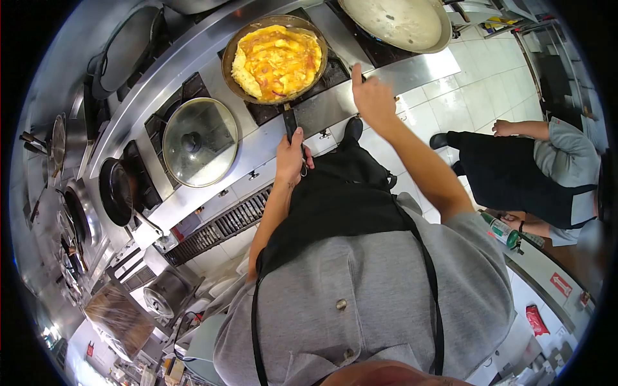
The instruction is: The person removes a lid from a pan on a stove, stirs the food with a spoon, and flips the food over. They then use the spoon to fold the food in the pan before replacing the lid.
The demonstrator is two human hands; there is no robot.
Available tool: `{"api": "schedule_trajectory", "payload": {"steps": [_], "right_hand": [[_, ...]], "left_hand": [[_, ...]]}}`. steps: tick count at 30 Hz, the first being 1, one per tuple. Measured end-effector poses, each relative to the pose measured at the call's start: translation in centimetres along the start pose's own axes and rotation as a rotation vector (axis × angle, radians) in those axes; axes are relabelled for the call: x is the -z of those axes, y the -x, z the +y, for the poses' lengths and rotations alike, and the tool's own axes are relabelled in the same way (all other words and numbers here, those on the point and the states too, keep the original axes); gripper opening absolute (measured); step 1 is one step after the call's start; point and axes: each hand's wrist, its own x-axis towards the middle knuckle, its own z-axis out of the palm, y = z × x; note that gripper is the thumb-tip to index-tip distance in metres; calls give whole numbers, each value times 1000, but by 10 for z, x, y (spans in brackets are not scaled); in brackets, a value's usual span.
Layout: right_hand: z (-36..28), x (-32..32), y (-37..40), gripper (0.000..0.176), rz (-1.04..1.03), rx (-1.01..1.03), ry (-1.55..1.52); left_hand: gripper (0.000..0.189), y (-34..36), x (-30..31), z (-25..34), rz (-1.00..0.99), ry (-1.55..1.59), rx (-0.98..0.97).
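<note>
My left hand [295,156] is wrapped round the black handle of a frying pan [226,69], which rests over a burner at the top of the view. An omelette [277,61], yellow with orange and reddish bits, fills most of the pan. Off to the right of the pan, my right hand [373,100] is raised near the stove's front edge. Its index finger stretches out, while the other fingers are curled and partly hidden. I see nothing plainly held in it.
Left of the omelette stands a pan with a glass lid [199,141]; a black frying pan [116,192] sits farther left. A large pan of pale liquid [402,22] is at the upper right. A co-worker in a black apron [499,174] stands on the right by a green-labelled bottle [502,231].
</note>
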Motion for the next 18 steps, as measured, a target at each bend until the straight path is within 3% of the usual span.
{"api": "schedule_trajectory", "payload": {"steps": [5, 11, 14, 18], "right_hand": [[-17, 24, 24, 50, -210, -102, -102], [-20, 19, -13, 54, -155, -157, -182], [-24, 5, -46, 53, -303, -144, -354], [-11, 7, -62, 48, -295, -23, -392]], "left_hand": [[32, 0, 1, -1, -21, 13, -13], [31, -2, 2, 0, -27, 10, 20], [31, -1, 3, 0, -32, 22, 15], [31, -3, 3, 0, -31, 7, 28]]}}
